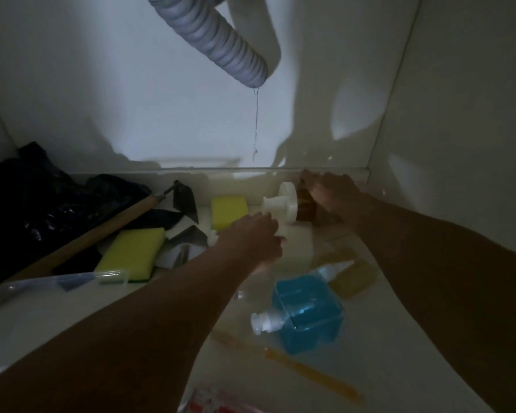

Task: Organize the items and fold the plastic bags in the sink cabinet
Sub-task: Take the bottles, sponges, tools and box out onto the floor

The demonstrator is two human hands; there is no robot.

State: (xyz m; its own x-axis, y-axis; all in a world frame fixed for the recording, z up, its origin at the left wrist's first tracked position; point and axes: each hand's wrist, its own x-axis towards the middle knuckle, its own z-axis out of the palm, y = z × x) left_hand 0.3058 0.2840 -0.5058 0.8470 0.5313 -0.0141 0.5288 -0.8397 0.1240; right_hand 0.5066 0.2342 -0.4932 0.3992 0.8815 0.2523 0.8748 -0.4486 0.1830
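Note:
Inside the dim sink cabinet, my right hand (pixel 329 195) grips a brown bottle (pixel 306 208) lying on its side near the back right corner, its white pump cap (pixel 283 202) pointing left. My left hand (pixel 252 239) is closed around a white bottle (pixel 295 248) just in front of it. A clear bottle of blue liquid (pixel 307 311) lies on its side nearer me. Dark plastic bags (pixel 33 204) are heaped at the left. Two yellow sponges (pixel 131 251) (pixel 228 211) lie in the middle.
A grey corrugated drain hose (pixel 215 43) hangs from above at the back. A wooden-handled tool (pixel 102 231) lies diagonally across the bags. A clear plastic container's rim (pixel 54 281) is at the left front. A yellowish bottle (pixel 352 278) and an orange stick (pixel 310 371) lie on the floor.

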